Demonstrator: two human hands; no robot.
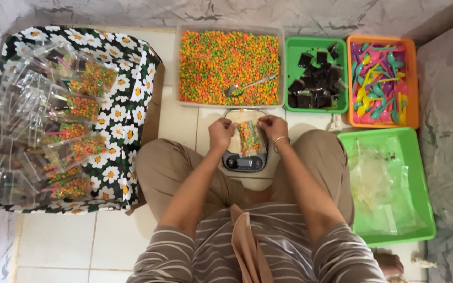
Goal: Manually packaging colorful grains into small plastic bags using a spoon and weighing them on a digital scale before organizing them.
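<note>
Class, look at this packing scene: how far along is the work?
Done: many filled packets lie piled in the daisy-print box. In hand: left hand and right hand hold a clear bag of pellets on the scale. Left: the pellet tray is still full.

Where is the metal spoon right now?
In the head view, the metal spoon lies in the clear tub of orange and green candy beads, near its lower right, just above the scale and left of the green tray.
</note>
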